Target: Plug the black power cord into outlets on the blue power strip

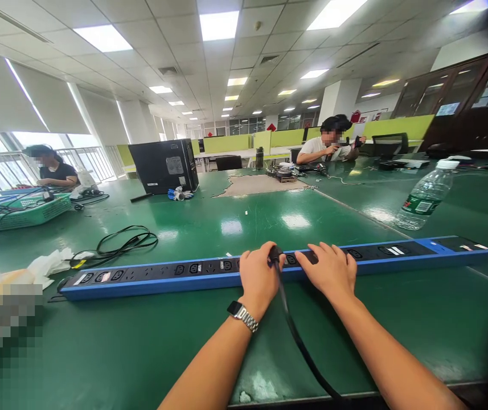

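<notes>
A long blue-and-black power strip (150,278) lies across the green table in front of me, with rows of sockets along its top. My left hand (258,276), a metal-band watch on its wrist, pinches a black plug (275,253) at the strip's middle. From the plug a black power cord (291,324) runs down toward the table's near edge. Whether the plug's pins are in a socket is hidden. Just to the right, my right hand (332,270) grips the strip from above, its thumb on the top and its fingers over the far side.
A water bottle (426,196) stands behind the strip's right end. Coiled black cable (126,242) lies behind its left part, near crumpled white plastic (51,263). Farther back are a black computer case (164,167), a green basket (42,212) and two people at the table.
</notes>
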Available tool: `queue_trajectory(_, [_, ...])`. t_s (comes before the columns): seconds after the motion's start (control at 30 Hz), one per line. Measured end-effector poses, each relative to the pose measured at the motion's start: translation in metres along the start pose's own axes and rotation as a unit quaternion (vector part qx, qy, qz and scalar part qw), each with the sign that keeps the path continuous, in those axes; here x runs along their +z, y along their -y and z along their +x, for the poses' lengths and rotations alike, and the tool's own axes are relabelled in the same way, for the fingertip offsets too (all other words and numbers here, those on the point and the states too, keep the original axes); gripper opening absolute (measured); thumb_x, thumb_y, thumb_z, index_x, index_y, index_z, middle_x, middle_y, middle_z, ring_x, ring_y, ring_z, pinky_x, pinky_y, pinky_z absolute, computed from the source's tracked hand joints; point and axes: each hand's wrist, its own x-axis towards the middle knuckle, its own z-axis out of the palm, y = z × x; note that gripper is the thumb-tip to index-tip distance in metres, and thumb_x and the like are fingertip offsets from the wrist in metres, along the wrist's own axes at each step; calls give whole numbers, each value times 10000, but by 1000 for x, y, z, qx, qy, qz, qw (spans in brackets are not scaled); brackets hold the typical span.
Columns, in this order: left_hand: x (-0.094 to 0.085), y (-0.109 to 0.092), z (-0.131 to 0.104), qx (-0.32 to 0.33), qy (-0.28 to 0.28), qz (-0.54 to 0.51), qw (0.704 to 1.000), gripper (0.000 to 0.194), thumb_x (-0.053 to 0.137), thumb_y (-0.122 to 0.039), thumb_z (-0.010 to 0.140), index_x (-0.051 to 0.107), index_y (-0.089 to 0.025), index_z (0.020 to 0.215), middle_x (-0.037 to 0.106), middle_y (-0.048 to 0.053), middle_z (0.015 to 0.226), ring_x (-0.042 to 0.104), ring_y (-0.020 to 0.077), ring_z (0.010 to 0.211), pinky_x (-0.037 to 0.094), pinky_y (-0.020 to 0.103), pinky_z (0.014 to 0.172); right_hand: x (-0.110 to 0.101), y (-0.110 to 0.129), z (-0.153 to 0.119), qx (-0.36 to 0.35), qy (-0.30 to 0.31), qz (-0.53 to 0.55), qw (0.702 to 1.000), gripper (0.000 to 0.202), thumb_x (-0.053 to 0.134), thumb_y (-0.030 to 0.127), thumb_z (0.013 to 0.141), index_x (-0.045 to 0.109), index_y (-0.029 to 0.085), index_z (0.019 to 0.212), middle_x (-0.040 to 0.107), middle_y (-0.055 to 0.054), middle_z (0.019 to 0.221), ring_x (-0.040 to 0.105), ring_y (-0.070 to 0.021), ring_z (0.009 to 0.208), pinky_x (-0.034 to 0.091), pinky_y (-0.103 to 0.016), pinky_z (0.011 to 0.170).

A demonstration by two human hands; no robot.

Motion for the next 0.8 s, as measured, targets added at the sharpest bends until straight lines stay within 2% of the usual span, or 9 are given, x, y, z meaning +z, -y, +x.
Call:
queue_trajectory(0.17, [29,-25,14,-7,39,23,999,254,635,-336,906,665,-259,1146,770,36,1006,697,230,957,487,354,906,-1,-17,8,-26,-18,56,998,488,500,525,858,707,208,1166,649,-90,1317,486,-280,1286,319,-451,1077])
queue_trajectory(0.27, [38,-31,20,-26,69,45,996,276,626,-342,908,659,-272,1173,772,43,1011,705,235,963,496,354,898,-1,-25,12,-39,-25,91,995,402,487,441,869,727,229,1110,690,-68,1248,533,-260,1223,340,-441,1048])
queue_trajectory(0.47, [35,-30,22,-18,102,85,991,330,623,-374,906,634,-292,1226,769,48,1005,705,235,964,517,326,852,4,-22,9,-28,-45,109,993,352,481,403,863,744,258,1046,702,-46,1233,523,-272,1225,299,-472,1051])
queue_trajectory(0.63, [32,-34,23,11,130,117,985,308,580,-323,918,649,-302,1218,767,54,990,710,242,927,533,326,803,5,-18,5,-24,-54,100,993,358,468,379,861,742,256,1056,700,-43,1240,504,-273,1250,276,-458,1056])
queue_trajectory(0.8, [35,-31,23,-5,115,113,987,342,610,-363,896,643,-316,1232,766,53,983,707,249,930,533,331,812,8,-16,5,-28,-56,98,993,365,458,385,862,742,253,1050,703,-49,1232,502,-272,1254,254,-459,1067])
